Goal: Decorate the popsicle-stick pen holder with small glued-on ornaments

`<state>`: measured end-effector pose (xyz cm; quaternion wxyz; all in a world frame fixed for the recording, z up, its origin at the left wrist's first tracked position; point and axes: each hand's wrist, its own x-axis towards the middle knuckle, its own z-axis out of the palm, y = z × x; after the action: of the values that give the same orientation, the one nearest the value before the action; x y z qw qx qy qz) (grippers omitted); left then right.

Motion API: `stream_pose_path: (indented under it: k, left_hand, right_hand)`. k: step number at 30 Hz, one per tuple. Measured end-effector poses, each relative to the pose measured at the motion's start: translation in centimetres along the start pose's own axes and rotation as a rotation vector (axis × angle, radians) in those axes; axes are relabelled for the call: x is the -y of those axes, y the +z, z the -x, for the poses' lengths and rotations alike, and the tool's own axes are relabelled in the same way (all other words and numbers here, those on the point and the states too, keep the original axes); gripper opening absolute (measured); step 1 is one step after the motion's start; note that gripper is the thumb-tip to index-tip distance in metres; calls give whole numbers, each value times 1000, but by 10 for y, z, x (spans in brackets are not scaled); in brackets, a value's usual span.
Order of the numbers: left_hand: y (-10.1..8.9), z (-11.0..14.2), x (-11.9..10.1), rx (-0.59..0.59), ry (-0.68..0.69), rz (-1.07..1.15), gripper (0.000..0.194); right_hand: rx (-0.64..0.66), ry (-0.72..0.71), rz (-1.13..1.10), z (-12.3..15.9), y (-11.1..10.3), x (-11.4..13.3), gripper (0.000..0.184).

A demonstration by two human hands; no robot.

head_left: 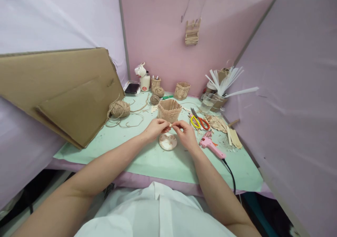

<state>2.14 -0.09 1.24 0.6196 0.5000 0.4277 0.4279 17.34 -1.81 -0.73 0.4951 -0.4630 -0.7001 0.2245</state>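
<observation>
My left hand and my right hand meet at the middle of the table, fingertips pinched together. Between them is a tiny pale piece, too small to name. Just beneath lies a small round white dish with brownish patches on it. Directly behind my hands stands a brown basket-like holder with a scalloped rim, its lower front partly covered by my fingers. To the right of my right hand rests a pink hot glue gun, its black cord running off the front edge.
Scissors with red handles and a yellow-handled tool lie right of the holder. Wood strips sit farther right. Twine and a large cardboard sheet occupy the left. Glue sticks fill a container at back right.
</observation>
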Motion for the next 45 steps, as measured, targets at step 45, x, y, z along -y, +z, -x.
stream_pose_path:
  k: [45]
  left_hand:
    - [-12,-11,13,12,320,-522,22]
  right_hand:
    - [-50,113,57,-2,-10,-1,18]
